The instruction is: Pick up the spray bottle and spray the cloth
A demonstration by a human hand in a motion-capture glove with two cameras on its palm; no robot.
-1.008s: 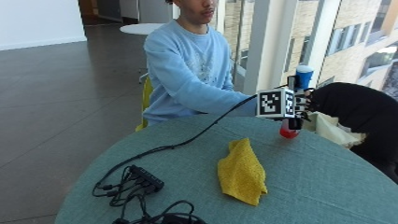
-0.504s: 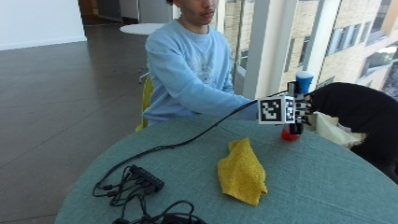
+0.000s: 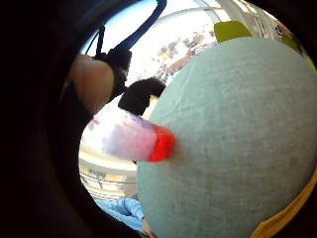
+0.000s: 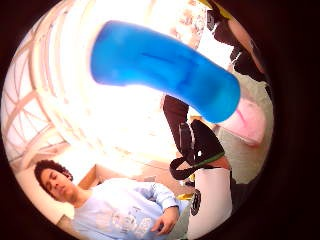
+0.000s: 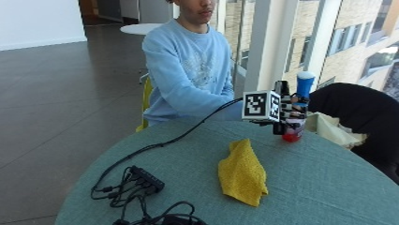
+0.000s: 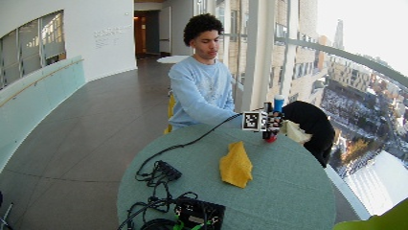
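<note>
Since a second ago, the gloved right hand (image 5: 288, 115) and the spray bottle (image 5: 298, 107) it grips have shifted only slightly; the bottle's red base now hangs just above the tabletop rather than resting clear on it, as far as the outside view tells.

At the left of the round green table (image 5: 336, 187) lies a black cable bundle with a small box (image 5: 144, 178), its cord running up toward the glove. Near the middle lies the yellow cloth (image 5: 242, 172), folded and rumpled, well apart from the bottle. Further right, the right hand has its fingers curled round the bottle's clear middle, holding it upright, blue cap (image 5: 305, 83) on top, red base (image 5: 291, 137) at the bottom. The little-finger palm view shows that red base (image 3: 162, 144) close to the table surface (image 3: 237, 139); whether it touches cannot be told. The thumb-side palm view shows the blue cap (image 4: 165, 70) large and close to the palm. Behind the bottle, a black garment (image 5: 358, 110) hangs over a chair, with a pale cloth bag (image 5: 330, 130) beside it.
</note>
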